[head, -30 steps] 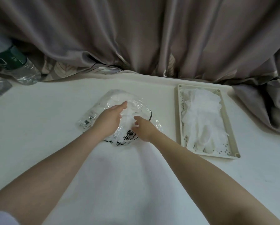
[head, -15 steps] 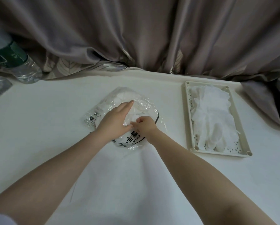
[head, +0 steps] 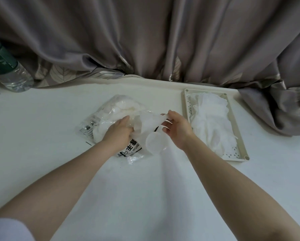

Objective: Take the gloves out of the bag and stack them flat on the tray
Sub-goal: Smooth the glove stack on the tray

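While left hand (head: 118,130) presses bag (head: 111,119) | right hand (head: 178,126) grip pinches glove (head: 149,121)

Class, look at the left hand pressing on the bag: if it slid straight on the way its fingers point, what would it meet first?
Probably the wad of gloves inside the bag: the left hand points up and away over it. Past the bag lies bare table, then the curtain; depth is unclear.
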